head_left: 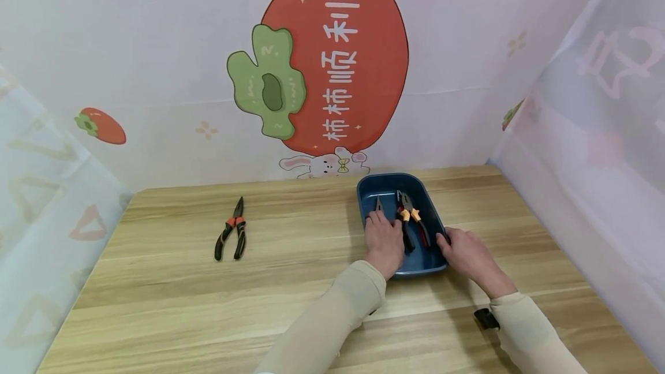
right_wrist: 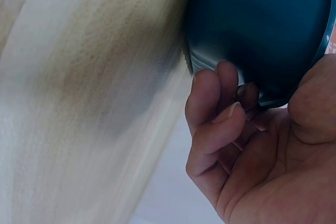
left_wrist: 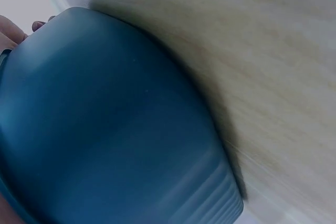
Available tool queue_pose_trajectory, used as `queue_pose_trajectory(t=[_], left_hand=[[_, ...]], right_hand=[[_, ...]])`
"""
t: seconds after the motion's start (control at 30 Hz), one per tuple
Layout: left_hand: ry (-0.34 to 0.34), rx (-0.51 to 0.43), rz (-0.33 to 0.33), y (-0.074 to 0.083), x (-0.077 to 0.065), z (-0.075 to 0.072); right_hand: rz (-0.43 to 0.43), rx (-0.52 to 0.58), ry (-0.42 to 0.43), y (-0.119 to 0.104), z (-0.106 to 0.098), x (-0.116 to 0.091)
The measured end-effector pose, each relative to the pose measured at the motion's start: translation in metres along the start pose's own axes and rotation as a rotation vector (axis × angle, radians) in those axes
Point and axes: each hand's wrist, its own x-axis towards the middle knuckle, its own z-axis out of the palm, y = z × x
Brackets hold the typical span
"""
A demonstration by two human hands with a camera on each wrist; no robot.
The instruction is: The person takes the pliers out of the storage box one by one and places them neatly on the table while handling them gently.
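In the head view a dark blue tray (head_left: 402, 273) stands at the right of the wooden table. My left hand (head_left: 384, 241) holds its left side, with fingertips (left_wrist: 38, 25) showing beyond the outer wall in the left wrist view. On the opposite side, my right hand (head_left: 467, 253) grips the right rim; its curled fingers (right_wrist: 210, 124) lie along the outer wall. Inside the tray are yellow-and-black handled pliers (head_left: 407, 204) with red-handled ones beside them. A narrow pliers tip (head_left: 378, 204) shows just past my left hand, which hides the rest.
Long-nose pliers (head_left: 239, 221) with black and orange handles lie on the left of the table (head_left: 301, 235), handles spread. A printed cloth (head_left: 182, 74) hangs behind the table and along both sides. A small black device (head_left: 486, 318) sits at my right wrist.
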Motion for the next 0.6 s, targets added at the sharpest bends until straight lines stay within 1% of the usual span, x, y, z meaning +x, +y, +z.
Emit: queue_pose_trajectory(t=[0.17,0.3,0.6], left_hand=[[-0.032,0.034,-0.015,0.0014,0.0006,-0.0014],[-0.030,0.033,-0.011,0.0009,0.0011,-0.0015],[-0.008,-0.062,0.006,-0.0006,0.0008,0.0012]], right_hand=[[0.013,0.000,-0.005,-0.0013,0.0003,0.0005],[0.006,-0.002,-0.002,-0.0013,-0.0001,0.0010],[-0.007,-0.004,0.002,0.0005,0.0013,0.0011]])
